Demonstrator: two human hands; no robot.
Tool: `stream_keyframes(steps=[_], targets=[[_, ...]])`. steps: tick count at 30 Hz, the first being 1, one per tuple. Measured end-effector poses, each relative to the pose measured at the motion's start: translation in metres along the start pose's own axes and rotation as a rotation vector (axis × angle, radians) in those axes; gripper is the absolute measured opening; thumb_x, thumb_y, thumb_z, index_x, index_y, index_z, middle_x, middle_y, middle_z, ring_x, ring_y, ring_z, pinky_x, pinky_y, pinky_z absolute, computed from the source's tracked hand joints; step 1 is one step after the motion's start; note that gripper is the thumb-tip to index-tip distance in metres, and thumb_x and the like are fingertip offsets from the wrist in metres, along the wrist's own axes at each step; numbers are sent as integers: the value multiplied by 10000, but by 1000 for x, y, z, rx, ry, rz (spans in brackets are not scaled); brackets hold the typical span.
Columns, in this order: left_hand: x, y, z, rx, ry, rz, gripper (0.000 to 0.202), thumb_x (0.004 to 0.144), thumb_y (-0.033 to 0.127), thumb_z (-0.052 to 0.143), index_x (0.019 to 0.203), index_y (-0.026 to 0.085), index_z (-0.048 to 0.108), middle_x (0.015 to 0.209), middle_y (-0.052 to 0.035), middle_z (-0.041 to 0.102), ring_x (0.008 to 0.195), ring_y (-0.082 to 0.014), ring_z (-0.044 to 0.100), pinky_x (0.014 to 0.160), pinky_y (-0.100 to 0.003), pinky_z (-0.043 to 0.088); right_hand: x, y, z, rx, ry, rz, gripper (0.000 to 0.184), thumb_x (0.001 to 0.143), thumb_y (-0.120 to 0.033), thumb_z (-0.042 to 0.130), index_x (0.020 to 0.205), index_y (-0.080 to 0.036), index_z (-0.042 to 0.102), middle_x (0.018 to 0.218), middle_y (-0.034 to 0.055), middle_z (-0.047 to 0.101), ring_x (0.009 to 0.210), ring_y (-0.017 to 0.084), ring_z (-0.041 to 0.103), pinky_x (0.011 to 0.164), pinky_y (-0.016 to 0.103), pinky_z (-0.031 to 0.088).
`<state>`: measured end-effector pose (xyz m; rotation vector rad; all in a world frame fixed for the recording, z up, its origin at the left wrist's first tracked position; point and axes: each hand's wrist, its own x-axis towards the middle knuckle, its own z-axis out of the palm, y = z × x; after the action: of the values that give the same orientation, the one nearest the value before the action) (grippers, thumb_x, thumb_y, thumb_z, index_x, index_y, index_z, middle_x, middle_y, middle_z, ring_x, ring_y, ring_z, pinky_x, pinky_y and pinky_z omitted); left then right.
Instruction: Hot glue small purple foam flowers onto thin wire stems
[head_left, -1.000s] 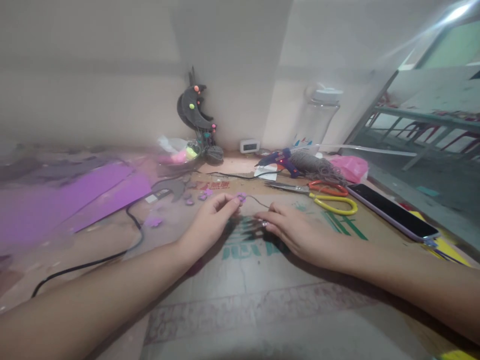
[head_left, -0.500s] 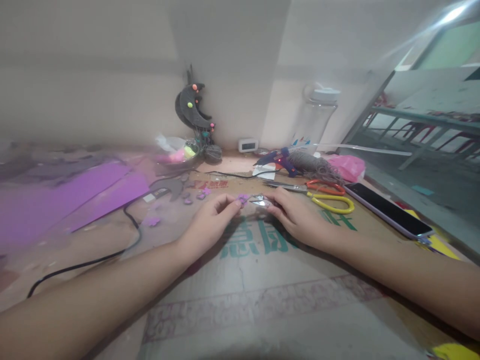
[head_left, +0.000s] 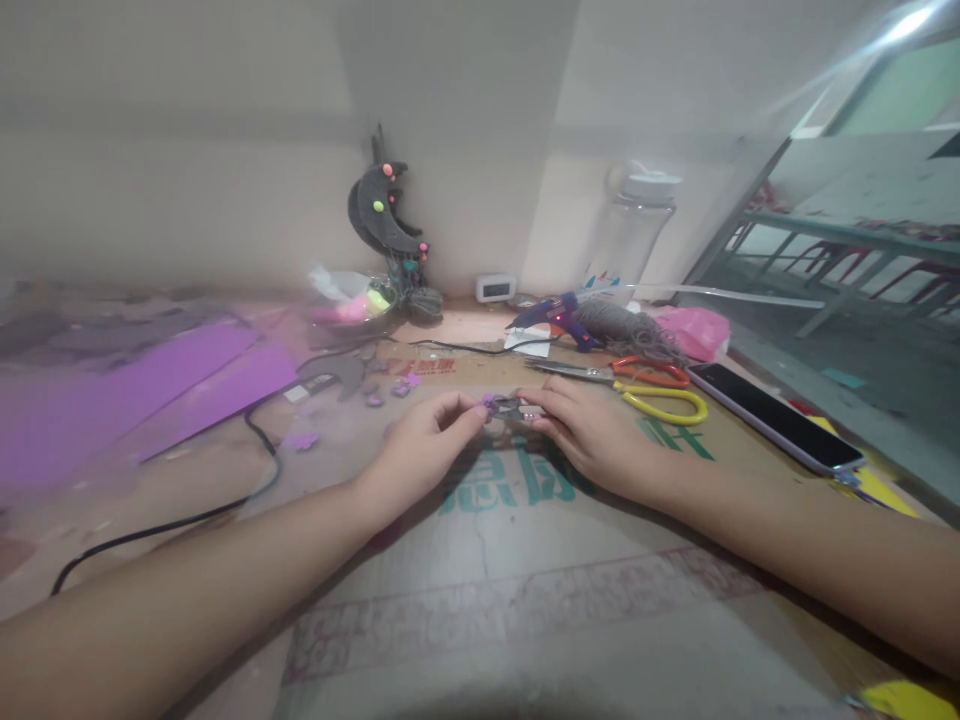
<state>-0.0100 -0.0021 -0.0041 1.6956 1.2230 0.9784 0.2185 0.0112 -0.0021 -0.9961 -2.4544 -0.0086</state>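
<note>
Crosswise, the small metal tool point(head_left: 511, 409) gripped in the right hand point(head_left: 589, 422) points left, tip beside the purple flower point(head_left: 488, 401) the left hand point(head_left: 426, 440) pinches.

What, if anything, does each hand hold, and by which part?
Left hand: a purple piece, by its edge. Right hand: a small metal tool, by one end.

Near the wall point(head_left: 457, 110) are a dark crescent point(head_left: 380, 218), a bowl point(head_left: 367, 327), a white display point(head_left: 496, 289) and a clear bottle point(head_left: 628, 245). A glue gun point(head_left: 546, 311), grey yarn point(head_left: 626, 328), a pink bag point(head_left: 699, 334), scissors point(head_left: 594, 374) and a phone point(head_left: 776, 415) lie nearer. Red stools point(head_left: 930, 268) stand in the background.
</note>
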Motion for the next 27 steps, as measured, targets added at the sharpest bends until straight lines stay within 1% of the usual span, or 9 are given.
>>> stream_keyframes(steps=[7,11,19,24,27], targets=[[1,2,0,53,-9,-1,272,873,436,521,742,205,583,720,6,582,712,-164,530,665,-283,391,-1,3,1,-26,16,-9,318,1005,-246,390,1217,-153,607,962,107,616,876,218,600,758,342,504],[0,3,0,32,-12,-10,269,872,428,526,730,205,577,708,17,565,689,-153,516,649,-274,378,-1,4,1,-23,29,-20,310,1002,-229,392,1205,-157,615,956,104,624,886,215,602,750,333,499],[0,5,1,20,-26,-18,248,869,400,532,731,198,573,707,19,567,673,-149,505,641,-274,360,3,1,-2,-20,25,-35,324,1003,-229,382,1174,-144,644,874,88,621,785,198,583,677,302,474],[0,5,2,-5,-41,-1,249,872,391,529,721,196,560,683,27,536,656,-145,490,625,-269,353,1,3,-1,13,20,-30,320,1004,-245,391,1178,-156,644,871,83,619,790,201,581,683,310,474],[0,5,1,-7,-40,7,259,875,407,531,729,197,567,694,21,553,662,-149,502,627,-269,361,0,2,-1,63,44,12,304,1001,-258,400,1176,-172,633,930,95,641,863,217,607,747,337,498]])
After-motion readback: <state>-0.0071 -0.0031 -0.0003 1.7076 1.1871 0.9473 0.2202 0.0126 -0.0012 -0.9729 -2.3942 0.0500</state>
